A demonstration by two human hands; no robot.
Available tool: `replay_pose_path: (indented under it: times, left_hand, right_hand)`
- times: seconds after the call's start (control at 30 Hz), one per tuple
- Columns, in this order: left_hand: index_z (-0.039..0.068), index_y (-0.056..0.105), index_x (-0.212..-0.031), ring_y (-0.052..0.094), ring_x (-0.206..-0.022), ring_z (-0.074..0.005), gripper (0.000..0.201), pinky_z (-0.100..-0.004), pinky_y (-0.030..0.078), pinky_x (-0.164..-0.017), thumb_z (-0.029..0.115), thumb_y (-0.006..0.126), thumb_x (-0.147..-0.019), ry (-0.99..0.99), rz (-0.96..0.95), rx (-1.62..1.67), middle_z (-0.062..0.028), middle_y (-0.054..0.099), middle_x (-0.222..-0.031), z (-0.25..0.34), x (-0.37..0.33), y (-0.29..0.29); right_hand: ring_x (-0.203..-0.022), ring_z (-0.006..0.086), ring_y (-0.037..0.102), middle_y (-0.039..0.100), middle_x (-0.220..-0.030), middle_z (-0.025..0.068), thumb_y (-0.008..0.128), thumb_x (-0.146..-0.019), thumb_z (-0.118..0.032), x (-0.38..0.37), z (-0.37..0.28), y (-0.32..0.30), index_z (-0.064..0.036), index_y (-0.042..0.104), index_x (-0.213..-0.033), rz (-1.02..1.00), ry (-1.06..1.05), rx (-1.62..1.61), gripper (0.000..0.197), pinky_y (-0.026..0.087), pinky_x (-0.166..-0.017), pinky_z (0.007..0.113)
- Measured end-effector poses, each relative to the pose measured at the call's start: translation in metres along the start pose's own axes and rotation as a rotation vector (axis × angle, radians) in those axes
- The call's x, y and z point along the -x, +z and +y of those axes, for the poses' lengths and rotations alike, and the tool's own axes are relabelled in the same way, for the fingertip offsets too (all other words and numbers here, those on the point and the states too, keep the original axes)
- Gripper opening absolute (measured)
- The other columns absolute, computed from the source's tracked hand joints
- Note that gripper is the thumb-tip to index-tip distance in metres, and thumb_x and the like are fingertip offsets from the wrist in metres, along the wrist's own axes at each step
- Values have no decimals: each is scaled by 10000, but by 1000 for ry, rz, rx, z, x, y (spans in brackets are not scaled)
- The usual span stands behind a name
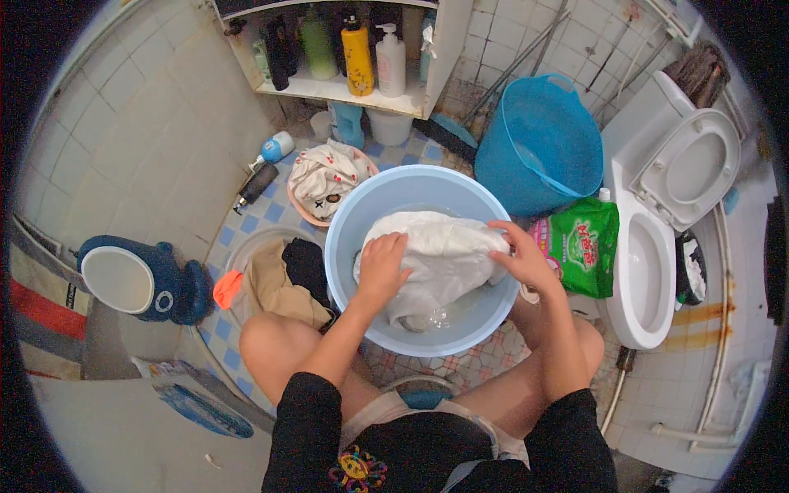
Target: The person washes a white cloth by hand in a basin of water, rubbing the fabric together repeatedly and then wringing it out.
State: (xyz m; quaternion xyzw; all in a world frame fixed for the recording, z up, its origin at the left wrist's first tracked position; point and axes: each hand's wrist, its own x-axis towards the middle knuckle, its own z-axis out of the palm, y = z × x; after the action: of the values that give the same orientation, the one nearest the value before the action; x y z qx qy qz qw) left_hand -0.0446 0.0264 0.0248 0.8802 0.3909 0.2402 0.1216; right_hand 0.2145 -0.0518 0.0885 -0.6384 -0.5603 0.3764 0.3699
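Note:
A wet white cloth (436, 267) is bunched up in a light blue round basin (341, 214) in front of me, with shallow water (460, 320) showing at its near side. My left hand (380, 269) lies on the cloth's left part, fingers stretched over it and thumb apart. At the right side of the basin, my right hand (528, 259) grips the cloth's edge between thumb and fingers. The cloth's underside is hidden.
Around the basin are a pink basin of printed clothes (329, 177), a tub with beige clothes (283, 283), a blue bucket (538, 140), a green detergent bag (585, 246) and a toilet (645, 279). Bottles (357, 57) fill a cabinet shelf behind.

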Motion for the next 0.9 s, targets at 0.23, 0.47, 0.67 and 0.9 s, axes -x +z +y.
replay_pose_path:
  times: [0.23, 0.47, 0.67, 0.9]
  left_hand:
    - [94, 618, -885, 511, -993, -247, 206, -393, 318, -954, 83, 602, -681, -52, -118, 2, -53, 596, -954, -11, 1, 7]
    - [68, 588, -903, 539, -902, -285, 168, -455, 335, -929, 70, 521, -749, -52, 29, 194, -93, 594, -892, 14, 0, -45]
    - [26, 564, -934, 523, -881, -341, 181, -408, 376, -820, 110, 488, -792, -221, 98, 530, -142, 575, -934, 7, -7, -66]
    - [75, 628, -873, 519, -881, -269, 258, -371, 398, -751, 279, 635, -715, 18, -173, 38, -96, 556, -857, -4, -3, -20]
  right_hand:
    - [-1065, 304, 485, 514, -1112, 156, 738, -601, -185, 0, 6, -10, -115, 524, -1110, -111, 42, 598, 557, 402, -875, 388]
    - [-1149, 305, 415, 476, -1203, 152, 697, -657, -270, 1, 16, 23, -78, 576, -1035, -228, -216, 692, 441, 320, -959, 450]
    - [-964, 193, 550, 604, -1007, 124, 575, -809, -249, -14, -1, 18, 0, 602, -951, -158, -136, -203, 288, 423, -818, 307]
    - [-736, 131, 575, 609, -865, 45, 552, -822, -219, -31, 27, 14, -22, 570, -963, -42, 161, -826, 243, 461, -674, 276]
